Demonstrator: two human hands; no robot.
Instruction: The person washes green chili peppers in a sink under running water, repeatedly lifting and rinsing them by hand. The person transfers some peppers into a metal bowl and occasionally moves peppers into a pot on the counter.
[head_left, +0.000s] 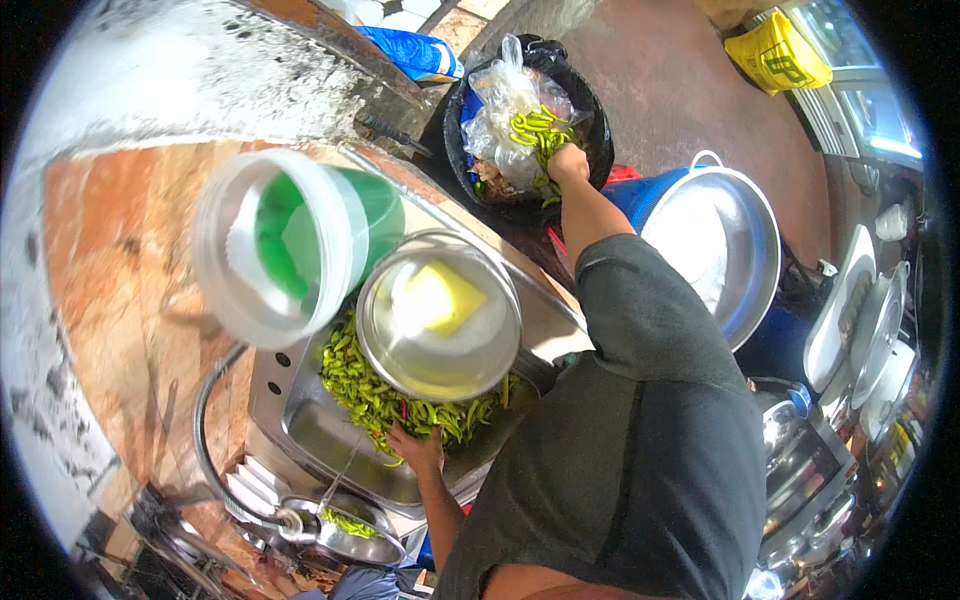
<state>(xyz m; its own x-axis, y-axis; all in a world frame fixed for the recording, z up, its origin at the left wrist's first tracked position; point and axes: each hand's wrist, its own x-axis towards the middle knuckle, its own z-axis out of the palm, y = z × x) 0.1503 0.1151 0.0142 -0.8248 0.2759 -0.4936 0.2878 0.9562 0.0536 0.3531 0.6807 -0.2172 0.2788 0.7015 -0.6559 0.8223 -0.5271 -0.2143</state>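
Note:
My right hand (570, 163) reaches into a black trash bin (600, 124), its fingers closed around several green chili peppers (551, 142). More peppers lie just beyond it on clear plastic bags (506, 86) that fill the bin. My left hand (417, 448), fingers apart, touches the near edge of a big heap of green chili peppers (367, 390) in the stainless steel sink (322, 435). A round metal basin (375, 349) rests over part of this heap. Inside the basin is a yellow square patch, blurred by glare.
A clear plastic bucket (217, 300) stands beside a flexible faucet hose (201, 420). Below the sink, a metal bowl (352, 546) holds some peppers. A large metal pot or strainer (750, 240) is behind the bin. A yellow bag (776, 56) lies farther off.

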